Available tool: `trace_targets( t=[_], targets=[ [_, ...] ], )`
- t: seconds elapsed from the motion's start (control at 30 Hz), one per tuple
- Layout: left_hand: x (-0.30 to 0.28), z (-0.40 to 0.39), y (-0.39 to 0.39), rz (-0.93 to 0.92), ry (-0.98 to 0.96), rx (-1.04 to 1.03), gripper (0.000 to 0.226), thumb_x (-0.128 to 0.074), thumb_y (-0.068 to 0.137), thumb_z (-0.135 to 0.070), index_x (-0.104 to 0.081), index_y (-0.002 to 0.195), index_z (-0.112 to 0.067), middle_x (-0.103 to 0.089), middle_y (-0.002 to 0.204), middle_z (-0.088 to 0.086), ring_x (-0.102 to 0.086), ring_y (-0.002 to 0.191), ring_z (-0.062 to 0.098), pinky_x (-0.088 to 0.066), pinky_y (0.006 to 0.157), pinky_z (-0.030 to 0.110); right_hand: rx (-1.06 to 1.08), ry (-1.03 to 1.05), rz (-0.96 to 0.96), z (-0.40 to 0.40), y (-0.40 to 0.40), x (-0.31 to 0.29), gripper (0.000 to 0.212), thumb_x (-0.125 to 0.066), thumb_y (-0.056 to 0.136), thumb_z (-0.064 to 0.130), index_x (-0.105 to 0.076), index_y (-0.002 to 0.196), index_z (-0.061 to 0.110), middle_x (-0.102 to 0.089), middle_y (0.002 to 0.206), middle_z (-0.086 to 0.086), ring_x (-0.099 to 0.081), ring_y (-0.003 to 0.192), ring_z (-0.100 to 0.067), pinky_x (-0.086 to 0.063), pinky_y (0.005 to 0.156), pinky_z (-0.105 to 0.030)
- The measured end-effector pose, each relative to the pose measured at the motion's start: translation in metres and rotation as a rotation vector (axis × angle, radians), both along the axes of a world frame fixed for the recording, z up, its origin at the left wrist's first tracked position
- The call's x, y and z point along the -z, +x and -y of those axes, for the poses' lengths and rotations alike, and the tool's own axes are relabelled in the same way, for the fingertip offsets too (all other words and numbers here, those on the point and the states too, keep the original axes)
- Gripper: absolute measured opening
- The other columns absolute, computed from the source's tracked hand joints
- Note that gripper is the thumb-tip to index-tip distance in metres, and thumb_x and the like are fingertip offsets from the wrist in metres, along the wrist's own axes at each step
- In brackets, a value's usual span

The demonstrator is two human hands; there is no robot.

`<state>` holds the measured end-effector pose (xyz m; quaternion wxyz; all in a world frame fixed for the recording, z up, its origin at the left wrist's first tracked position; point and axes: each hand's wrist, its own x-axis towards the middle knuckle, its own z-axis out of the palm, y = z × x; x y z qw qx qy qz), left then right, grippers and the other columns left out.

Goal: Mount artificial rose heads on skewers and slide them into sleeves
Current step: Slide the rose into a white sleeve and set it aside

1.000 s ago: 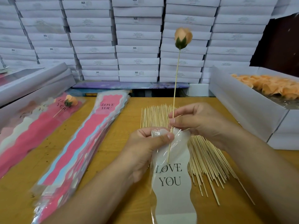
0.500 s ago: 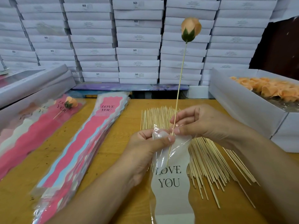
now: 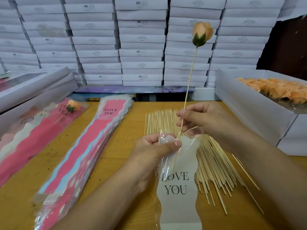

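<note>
We are in a small packing workshop or stockroom for gift flowers. Behind our wooden worktable a wall of identical flat white cartons is stacked high, some labelled "SGS". On the table lie a bundle of bamboo skewers, a thick stack of pink "LOVE YOU" sleeves and an open white box of peach rose heads: bulk stock for repeated assembly.

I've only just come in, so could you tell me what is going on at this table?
A person is sleeving artificial roses. The right hand pinches a skewer topped with a peach rose head, while the left hand holds open the mouth of a clear "LOVE YOU" sleeve. Only the skewer's lower tip is inside. Loose skewers, a stack of pink sleeves and a box of rose heads lie around.
</note>
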<state>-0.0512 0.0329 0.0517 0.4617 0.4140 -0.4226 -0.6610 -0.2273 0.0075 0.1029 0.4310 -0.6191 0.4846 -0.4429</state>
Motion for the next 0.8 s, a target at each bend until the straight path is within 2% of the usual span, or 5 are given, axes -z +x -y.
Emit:
trace_targets(
  t=[0.17, 0.3, 0.5, 0.6, 0.8],
  targets=[
    [-0.001, 0.000, 0.000, -0.037, 0.010, -0.016, 0.028, -0.084, 0.066, -0.008, -0.076, 0.093, -0.007, -0.075, 0.096, 0.023, -0.072, 0.075, 0.029, -0.062, 0.071, 0.036, -0.060, 0.041, -0.118, -0.002, 0.001, 0.005, 0.015, -0.073, 0.087, 0.029, -0.080, 0.086, 0.016, -0.077, 0.084, -0.005, -0.069, 0.071, -0.008, -0.051, 0.057, -0.015],
    [-0.002, 0.001, 0.002, -0.060, 0.019, -0.012, 0.035, -0.086, 0.066, -0.008, -0.074, 0.099, -0.004, -0.075, 0.098, 0.023, -0.074, 0.075, 0.028, -0.061, 0.064, 0.033, -0.134, 0.071, -0.144, -0.003, 0.002, 0.004, 0.012, -0.072, 0.088, 0.027, -0.081, 0.086, 0.019, -0.076, 0.084, -0.006, -0.068, 0.071, -0.009, -0.050, 0.059, -0.014],
    [0.002, -0.005, -0.005, -0.087, 0.035, 0.035, 0.027, -0.091, 0.060, -0.008, -0.081, 0.084, -0.014, -0.075, 0.097, 0.021, -0.073, 0.082, 0.031, -0.060, 0.083, 0.043, 0.036, 0.039, 0.056, 0.001, -0.003, -0.003, 0.016, -0.069, 0.091, 0.023, -0.075, 0.093, 0.008, -0.077, 0.084, -0.006, -0.068, 0.066, -0.011, -0.054, 0.056, -0.018],
    [0.004, -0.009, -0.010, -0.074, 0.029, 0.074, 0.026, -0.090, 0.061, -0.010, -0.079, 0.085, -0.012, -0.074, 0.092, 0.019, -0.070, 0.077, 0.029, -0.059, 0.081, 0.042, 0.155, 0.029, 0.161, 0.003, -0.004, -0.005, 0.010, -0.067, 0.093, 0.018, -0.073, 0.093, 0.010, -0.077, 0.077, -0.006, -0.068, 0.061, -0.011, -0.052, 0.050, -0.018],
    [0.003, -0.009, -0.010, -0.072, 0.053, 0.057, 0.028, -0.089, 0.060, -0.008, -0.079, 0.086, -0.011, -0.075, 0.093, 0.021, -0.071, 0.076, 0.029, -0.060, 0.077, 0.040, 0.069, 0.043, 0.046, 0.000, -0.001, 0.001, 0.015, -0.067, 0.092, 0.024, -0.077, 0.088, 0.014, -0.078, 0.082, -0.005, -0.070, 0.070, -0.013, -0.053, 0.055, -0.018]
  ],
)
